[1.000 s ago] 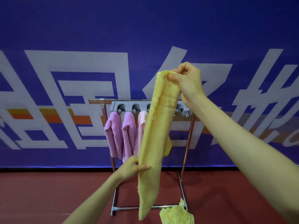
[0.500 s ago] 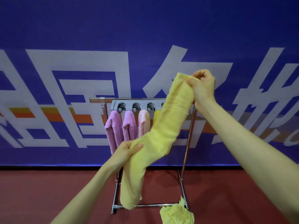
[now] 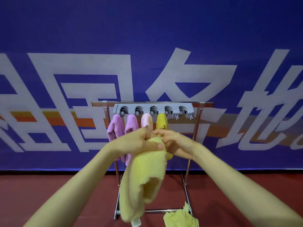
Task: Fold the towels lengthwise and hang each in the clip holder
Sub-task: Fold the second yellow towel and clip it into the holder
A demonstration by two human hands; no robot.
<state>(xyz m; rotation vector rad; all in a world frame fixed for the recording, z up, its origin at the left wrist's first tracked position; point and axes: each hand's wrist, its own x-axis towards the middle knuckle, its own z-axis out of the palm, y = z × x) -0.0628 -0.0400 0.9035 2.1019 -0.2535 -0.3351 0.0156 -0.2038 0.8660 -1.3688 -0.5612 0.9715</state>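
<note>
Four of five clips filled on the clip holder (image 3: 152, 110): left purple towel (image 3: 114, 126), second purple towel (image 3: 132, 124), pink towel (image 3: 146, 120), hung yellow towel (image 3: 161, 122). Far right end of the bar: fifth clip (image 3: 183, 110), empty.

In front of the rack (image 3: 190, 161), below the row of clips: the loose yellow towel (image 3: 144, 177), held in both hands. Doubled over at the top. Hangs with its long axis near vertical, leaning slightly down-left, both tails dropping toward the floor (image 3: 65, 194). Looks folded lengthwise already, edges ragged and not flush.

Grip, left hand (image 3: 136, 143): wrapped round the bend of the towel from the left, thumb (image 3: 154, 146) laid across the front.

Grip, right hand (image 3: 177, 145): set against the bend from the right, fingers (image 3: 165, 133) curled onto its top, apparently pinching the cloth. Contact blurred.

Key relation: empty clip up and to the right of the bend, nearer the right hand than the left, above the knuckles. Bend already uppermost, so probably a lift up-right and a push of the bend into the clip, tails left hanging. Risk, as a guess: brushing the hung yellow towel just beside the target slot.

Also noted: spare yellow towel (image 3: 180, 217), crumpled on the floor by the rack's right foot.
</note>
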